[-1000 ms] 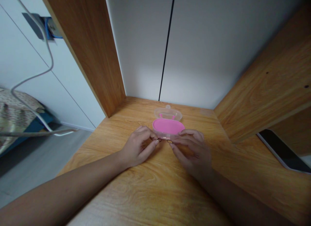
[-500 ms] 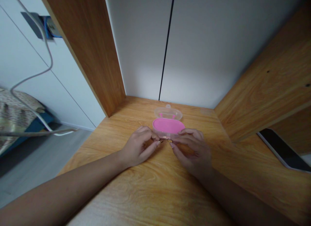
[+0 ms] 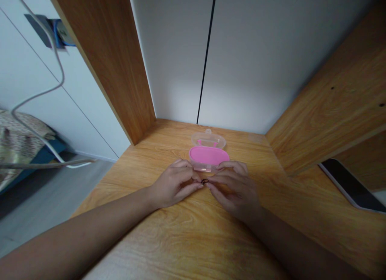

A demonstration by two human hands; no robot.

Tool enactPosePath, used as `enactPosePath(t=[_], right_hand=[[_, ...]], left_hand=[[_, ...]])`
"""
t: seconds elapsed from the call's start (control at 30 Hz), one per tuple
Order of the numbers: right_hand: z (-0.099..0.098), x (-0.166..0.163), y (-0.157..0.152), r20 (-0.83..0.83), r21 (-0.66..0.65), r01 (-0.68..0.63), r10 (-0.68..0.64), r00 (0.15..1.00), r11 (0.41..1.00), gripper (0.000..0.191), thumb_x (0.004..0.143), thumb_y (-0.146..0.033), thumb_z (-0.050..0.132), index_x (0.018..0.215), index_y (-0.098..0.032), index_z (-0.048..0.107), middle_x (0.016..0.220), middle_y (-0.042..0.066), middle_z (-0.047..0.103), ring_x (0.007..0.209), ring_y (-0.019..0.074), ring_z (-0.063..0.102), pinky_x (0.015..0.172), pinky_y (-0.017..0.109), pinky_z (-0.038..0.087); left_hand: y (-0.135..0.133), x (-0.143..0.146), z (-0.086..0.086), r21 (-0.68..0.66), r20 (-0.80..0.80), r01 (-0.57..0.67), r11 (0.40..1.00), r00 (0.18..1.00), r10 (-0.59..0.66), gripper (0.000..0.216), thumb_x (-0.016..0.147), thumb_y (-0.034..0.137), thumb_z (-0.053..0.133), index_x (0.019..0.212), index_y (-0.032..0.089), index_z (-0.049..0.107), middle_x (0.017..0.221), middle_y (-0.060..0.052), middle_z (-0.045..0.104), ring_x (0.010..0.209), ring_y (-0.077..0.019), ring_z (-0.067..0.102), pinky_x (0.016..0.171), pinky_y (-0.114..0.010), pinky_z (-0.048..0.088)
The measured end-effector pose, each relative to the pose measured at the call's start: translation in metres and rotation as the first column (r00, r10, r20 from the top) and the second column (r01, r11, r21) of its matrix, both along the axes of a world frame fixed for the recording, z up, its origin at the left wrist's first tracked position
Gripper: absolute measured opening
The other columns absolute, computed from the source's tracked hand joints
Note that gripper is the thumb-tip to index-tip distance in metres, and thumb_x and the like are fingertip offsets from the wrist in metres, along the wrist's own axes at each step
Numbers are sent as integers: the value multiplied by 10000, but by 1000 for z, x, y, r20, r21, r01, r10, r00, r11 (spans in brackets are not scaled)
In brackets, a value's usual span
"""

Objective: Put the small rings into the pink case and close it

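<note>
Two small dark loops [image 3: 204, 181] meet or overlap between my fingertips; they are too small for me to tell their exact kind, or whether they are linked. My left hand [image 3: 176, 182] pinches a small dark loop between thumb and fingers. From the other side, my right hand [image 3: 235, 187] pinches the other loop, its thumb and index finger almost touching those of the left. Just beyond the fingers stands a clear oval plastic case with a pink inner panel [image 3: 209, 155]. Its transparent lid [image 3: 208, 140] is folded back, away from me. My right fingers partly cover the case's near right corner.
The wooden desktop [image 3: 181, 240] runs under both forearms. A white panel [image 3: 241, 71] closes the back, with wooden boards at both sides. A dark phone-like device [image 3: 351, 185] lies at the right. A white cable [image 3: 36, 95] hangs at the left, beyond the desk's edge.
The two dark loops were apart, one at each hand; now they touch or overlap. My hands have drawn together and slightly toward me. The case has stayed in place.
</note>
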State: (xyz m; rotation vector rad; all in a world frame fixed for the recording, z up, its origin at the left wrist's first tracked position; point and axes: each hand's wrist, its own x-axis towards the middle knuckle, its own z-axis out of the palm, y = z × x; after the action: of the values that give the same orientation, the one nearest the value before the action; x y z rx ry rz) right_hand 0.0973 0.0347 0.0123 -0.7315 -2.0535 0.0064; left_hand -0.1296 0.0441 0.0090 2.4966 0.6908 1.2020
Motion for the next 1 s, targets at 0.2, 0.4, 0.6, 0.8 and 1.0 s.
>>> enactPosePath(t=[0.2,0.4,0.6,0.8,1.0], right_hand=[[-1,0,0,19,-11,-11,12,1000,1000,234,826,-170,739,1010,-309,700,846,-26,765,924,211,672,842,413,474],[-1,-1,0,24,-3,-33,33,999,999,208,833,-175,729,990,-308,699,827,-28,766,918,215,675,840,418,466],[-1,-1,0,59,15,-38,37,998,999,168,844,-180,726,965,-293,696,799,-33,755,926,205,665,848,405,437],[-4,0,3,75,44,-60,57,996,997,158,830,-180,748,940,-270,678,803,-32,760,928,205,664,865,409,435],[-1,0,1,78,43,-46,43,996,998,198,848,-178,732,1012,-267,663,864,-20,767,924,200,668,863,403,443]], left_hand=[[1,0,-1,11,-3,-33,999,999,33,123,939,288,643,889,178,666,802,-45,685,817,-172,612,776,-312,469],[1,0,-2,18,-2,-3,1000,1000,3,131,938,304,647,900,184,682,793,-47,687,819,-177,620,781,-317,468],[1,0,-1,25,13,42,999,999,-42,73,914,244,678,911,171,681,792,-49,678,809,-174,609,779,-316,464],[0,1,-1,40,13,69,997,997,-70,48,903,217,679,922,173,682,788,-46,681,792,-166,606,774,-311,466],[-1,1,-1,20,12,50,999,999,-50,59,910,227,662,902,171,680,784,-51,672,783,-168,612,763,-310,469]])
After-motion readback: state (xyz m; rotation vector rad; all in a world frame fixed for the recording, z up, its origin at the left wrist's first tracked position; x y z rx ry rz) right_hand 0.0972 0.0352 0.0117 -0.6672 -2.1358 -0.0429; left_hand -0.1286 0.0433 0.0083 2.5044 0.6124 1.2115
